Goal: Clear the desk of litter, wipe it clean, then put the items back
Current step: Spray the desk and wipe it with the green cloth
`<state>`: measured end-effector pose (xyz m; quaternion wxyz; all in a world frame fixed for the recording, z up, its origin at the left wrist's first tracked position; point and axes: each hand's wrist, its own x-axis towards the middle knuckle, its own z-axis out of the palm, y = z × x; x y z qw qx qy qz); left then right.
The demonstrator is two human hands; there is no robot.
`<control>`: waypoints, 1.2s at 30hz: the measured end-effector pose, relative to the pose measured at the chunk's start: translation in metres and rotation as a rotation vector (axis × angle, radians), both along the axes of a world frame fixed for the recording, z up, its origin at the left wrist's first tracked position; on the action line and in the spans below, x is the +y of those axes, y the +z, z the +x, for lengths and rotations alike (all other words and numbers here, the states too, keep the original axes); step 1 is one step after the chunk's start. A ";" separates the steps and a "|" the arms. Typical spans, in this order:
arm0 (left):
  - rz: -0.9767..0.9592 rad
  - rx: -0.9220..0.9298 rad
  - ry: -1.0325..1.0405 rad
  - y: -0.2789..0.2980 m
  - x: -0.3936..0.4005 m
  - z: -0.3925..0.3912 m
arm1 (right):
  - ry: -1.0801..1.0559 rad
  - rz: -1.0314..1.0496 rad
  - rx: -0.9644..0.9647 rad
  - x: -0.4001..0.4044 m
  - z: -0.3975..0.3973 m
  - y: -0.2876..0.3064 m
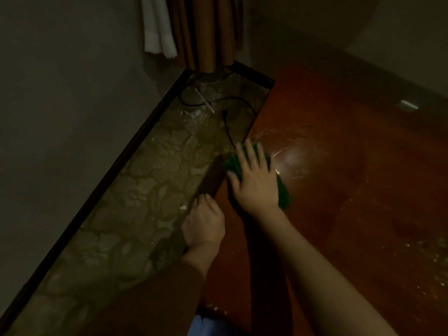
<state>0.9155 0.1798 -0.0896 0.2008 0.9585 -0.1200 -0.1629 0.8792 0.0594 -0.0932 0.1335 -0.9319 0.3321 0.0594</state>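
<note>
No brand, label or writing can be read. One green cloth (260, 173) is pressed flat onto the reddish desk (339, 180) under the right hand (254, 180), fingers spread straight, near the desk's edge at nine o'clock. The left hand (203, 221) is curled over that edge at seven o'clock of the cloth, gripping the desk. One black cable (228, 127) and one white stick (204, 100) are seen on the patterned carpet (135, 190) at eleven o'clock. One brown curtain (208, 32) is hung at twelve.
</note>
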 end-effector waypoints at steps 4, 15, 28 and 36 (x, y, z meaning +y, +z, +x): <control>0.021 0.066 -0.018 -0.008 0.004 0.002 | 0.216 0.027 0.026 0.052 -0.065 0.000; -0.093 0.152 -0.224 0.000 0.080 0.006 | -0.253 -0.020 0.097 0.026 -0.040 0.002; -0.112 0.342 -0.209 -0.016 0.142 0.003 | -0.189 -0.010 0.102 0.053 -0.106 0.000; -0.230 0.349 -0.154 -0.005 0.150 0.008 | 0.210 0.055 0.034 0.144 -0.049 0.002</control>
